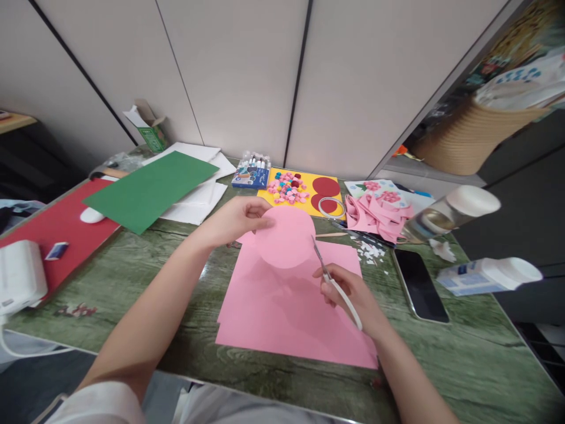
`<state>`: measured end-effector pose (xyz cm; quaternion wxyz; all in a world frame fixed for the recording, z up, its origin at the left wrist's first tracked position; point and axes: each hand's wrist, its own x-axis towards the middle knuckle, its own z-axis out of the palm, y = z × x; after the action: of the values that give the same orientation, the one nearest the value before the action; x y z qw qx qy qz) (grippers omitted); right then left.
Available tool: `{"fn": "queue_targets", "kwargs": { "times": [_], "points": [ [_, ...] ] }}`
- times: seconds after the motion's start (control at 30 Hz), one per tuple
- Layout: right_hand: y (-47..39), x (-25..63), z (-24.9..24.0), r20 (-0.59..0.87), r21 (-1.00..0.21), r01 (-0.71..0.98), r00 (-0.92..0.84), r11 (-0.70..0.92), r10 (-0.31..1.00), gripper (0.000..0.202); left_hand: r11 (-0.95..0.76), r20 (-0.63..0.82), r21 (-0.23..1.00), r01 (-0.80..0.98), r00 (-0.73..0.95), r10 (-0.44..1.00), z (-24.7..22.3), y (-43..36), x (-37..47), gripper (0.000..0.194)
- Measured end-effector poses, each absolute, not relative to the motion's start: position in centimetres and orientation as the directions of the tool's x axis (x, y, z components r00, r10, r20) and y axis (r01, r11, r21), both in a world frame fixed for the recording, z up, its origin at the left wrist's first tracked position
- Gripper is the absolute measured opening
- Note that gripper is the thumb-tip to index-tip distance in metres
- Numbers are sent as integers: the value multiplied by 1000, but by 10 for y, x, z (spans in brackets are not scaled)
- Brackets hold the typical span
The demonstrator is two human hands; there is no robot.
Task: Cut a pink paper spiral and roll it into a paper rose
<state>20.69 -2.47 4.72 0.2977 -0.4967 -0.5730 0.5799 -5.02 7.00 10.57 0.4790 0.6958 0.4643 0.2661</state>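
A round pink paper disc (286, 237) is pinched at its upper left edge by my left hand (242, 219), thumb on top. My right hand (351, 294) is closed around the white handles of a pair of scissors (342, 294). The scissor blades point up and away, their tips at the right edge of the disc. Below the disc, larger pink paper sheets (286, 321) lie on the green wood-patterned table (494, 353). Some of my right fingers are hidden by the handle.
Behind are a yellow sheet (304, 206) with pompoms and dark red circles, a tape ring (332, 208) and pink scraps (375, 215). A phone (420, 285) and bottles (489, 275) stand or lie right; green paper (152, 188) and red paper (66, 235) left.
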Motion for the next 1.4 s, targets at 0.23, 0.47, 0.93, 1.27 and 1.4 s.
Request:
{"fn": "queue_targets", "kwargs": {
  "times": [0.23,0.47,0.93,1.27,1.4],
  "points": [
    [-24,207,47,-224,-962,221,-308,-160,925,29,-123,-85,906,405,459,884,107,69,-50,22],
    [-25,206,47,-225,-963,215,-309,-162,924,27,-122,-83,909,398,460,884,105,70,-50,22],
    [-25,205,47,-210,-960,241,-292,-140,933,27,-124,-97,909,398,491,866,101,71,-52,24],
    [-26,206,45,-232,-950,269,-267,-159,936,24,-111,-96,915,388,477,874,105,69,-50,23],
    [-26,205,46,-239,-946,281,-254,-165,937,24,-146,-68,901,408,467,882,107,68,-49,20]
  ]
}}
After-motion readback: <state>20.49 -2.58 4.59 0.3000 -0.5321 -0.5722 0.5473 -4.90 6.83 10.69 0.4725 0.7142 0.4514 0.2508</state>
